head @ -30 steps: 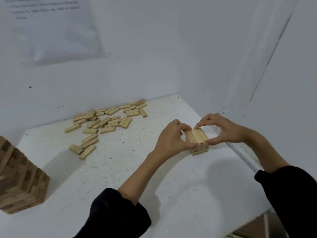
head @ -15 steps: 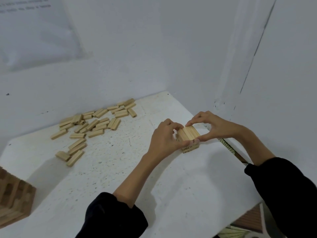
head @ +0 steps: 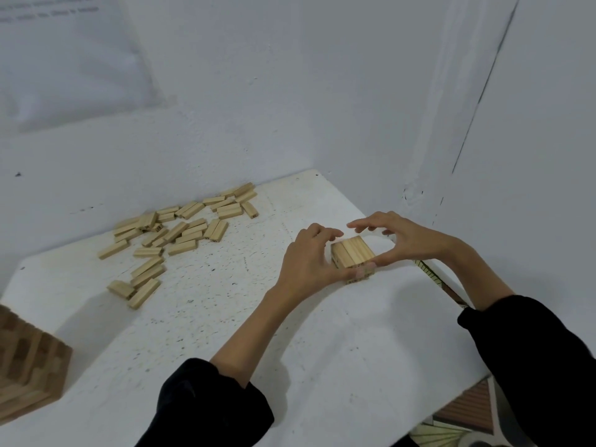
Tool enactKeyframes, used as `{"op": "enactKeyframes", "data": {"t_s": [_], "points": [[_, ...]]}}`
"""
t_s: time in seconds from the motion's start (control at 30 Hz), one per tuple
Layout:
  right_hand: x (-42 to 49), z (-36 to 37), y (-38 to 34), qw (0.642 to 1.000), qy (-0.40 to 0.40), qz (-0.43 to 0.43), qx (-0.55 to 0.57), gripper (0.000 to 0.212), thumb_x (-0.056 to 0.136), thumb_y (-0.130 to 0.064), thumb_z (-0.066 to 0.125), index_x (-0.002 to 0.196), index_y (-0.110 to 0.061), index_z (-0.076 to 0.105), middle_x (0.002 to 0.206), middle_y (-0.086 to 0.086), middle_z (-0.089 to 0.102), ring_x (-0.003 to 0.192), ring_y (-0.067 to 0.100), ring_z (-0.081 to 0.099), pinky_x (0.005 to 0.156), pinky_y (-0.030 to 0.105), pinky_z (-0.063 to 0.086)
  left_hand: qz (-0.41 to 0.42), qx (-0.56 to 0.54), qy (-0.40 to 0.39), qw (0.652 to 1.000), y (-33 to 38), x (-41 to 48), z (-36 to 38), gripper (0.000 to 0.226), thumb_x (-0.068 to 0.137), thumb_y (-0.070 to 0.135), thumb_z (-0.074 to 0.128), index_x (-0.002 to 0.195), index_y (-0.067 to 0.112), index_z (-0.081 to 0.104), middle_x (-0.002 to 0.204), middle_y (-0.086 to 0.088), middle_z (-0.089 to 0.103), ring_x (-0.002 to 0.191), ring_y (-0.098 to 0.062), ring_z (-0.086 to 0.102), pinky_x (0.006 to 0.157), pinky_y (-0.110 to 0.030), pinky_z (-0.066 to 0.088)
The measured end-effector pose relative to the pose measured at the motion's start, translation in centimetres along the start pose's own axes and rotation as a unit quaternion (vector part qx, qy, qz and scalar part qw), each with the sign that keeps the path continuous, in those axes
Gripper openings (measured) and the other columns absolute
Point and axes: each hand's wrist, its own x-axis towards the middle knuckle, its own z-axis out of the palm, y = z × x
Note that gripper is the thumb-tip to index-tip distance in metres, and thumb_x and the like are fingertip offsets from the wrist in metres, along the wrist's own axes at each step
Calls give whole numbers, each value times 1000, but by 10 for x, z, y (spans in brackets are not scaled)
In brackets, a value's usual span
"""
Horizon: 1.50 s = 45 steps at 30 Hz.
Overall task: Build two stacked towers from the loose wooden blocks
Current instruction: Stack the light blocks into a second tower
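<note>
A low stack of wooden blocks (head: 352, 251), a few layers high, stands near the right edge of the white table (head: 225, 333). My left hand (head: 306, 256) cups its left side, thumb along the front edge, fingers curved just off the back corner. My right hand (head: 409, 240) frames the right side, its thumb touching the front right corner and its fingers spread above the back without contact. Several loose blocks (head: 180, 230) lie scattered at the far left of the table. A taller, darker block tower (head: 29, 359) shows partly at the left frame edge.
White walls close the table in at the back and right. A sheet of paper (head: 64, 59) hangs on the back wall. The table's right edge runs just beyond the low stack, with patterned floor (head: 451, 424) below.
Both hands pinched the low stack earlier; now the fingers of both have lifted off its back, with only the thumbs at the front. The view has shifted slightly.
</note>
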Motion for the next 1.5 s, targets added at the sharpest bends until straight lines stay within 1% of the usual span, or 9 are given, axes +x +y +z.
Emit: {"op": "enactKeyframes", "data": {"t_s": [0.23,0.37,0.5,0.63,0.83,0.93,1.07,1.33,1.5], "points": [[-3,0,6,999,-15,23,19,68,70,-28,81,127,-38,45,124,-14,48,116,4,40,95,22,33,-33,-122,-49,991,-13,-2,5,93,59,38,88,138,26,40,127,7,53,113,-7,47,94,-27,38],[0,1,7,999,-12,25,38,59,65,-39,73,120,-41,51,122,-18,48,112,-4,40,87,10,32,-23,-136,-44,989,-14,-2,6,88,63,30,87,137,24,42,123,4,57,109,-6,51,90,-23,38],[3,1,9,999,-17,26,43,57,69,-33,77,119,-37,52,123,-15,48,115,4,41,86,11,31,-14,-131,-44,990,-16,0,7,84,65,26,86,137,24,42,123,3,57,107,-6,51,86,-18,37],[2,1,7,998,-24,31,53,55,64,-38,72,115,-41,52,118,-22,48,111,-4,42,85,10,32,-8,-121,-44,992,-16,1,7,82,67,23,85,137,23,42,121,5,56,104,-3,49,78,-6,33],[1,0,7,998,-26,32,49,55,74,-21,79,116,-43,51,118,-22,49,111,-7,42,87,12,33,-2,-123,-39,992,-17,1,7,83,66,24,85,137,24,43,121,7,55,107,-5,51,81,-13,35],[1,-2,2,999,-8,26,47,62,71,-29,80,124,-38,50,120,-18,51,112,-5,43,88,13,35,0,-129,-37,991,-20,1,4,83,64,31,86,135,27,43,120,12,53,108,-5,50,82,-13,36],[4,-8,-12,999,9,11,49,51,69,-47,73,116,-45,52,122,-15,53,115,1,45,90,17,37,15,-124,-21,992,-21,0,-13,70,69,40,81,129,27,50,114,17,53,103,0,50,78,-9,35],[39,19,-72,995,79,-48,32,47,75,-52,58,120,-38,56,124,-15,52,114,-2,43,93,19,33,-3,-104,71,992,-52,-6,-61,30,85,33,68,114,25,62,114,7,60,100,-5,55,81,-16,39],[87,73,-103,988,138,-63,-10,45,86,-35,63,130,-29,52,131,0,47,125,18,33,92,19,22,-64,-65,154,984,-100,-17,-78,24,86,27,68,109,22,66,111,5,59,106,-16,51,87,-28,39]]}}
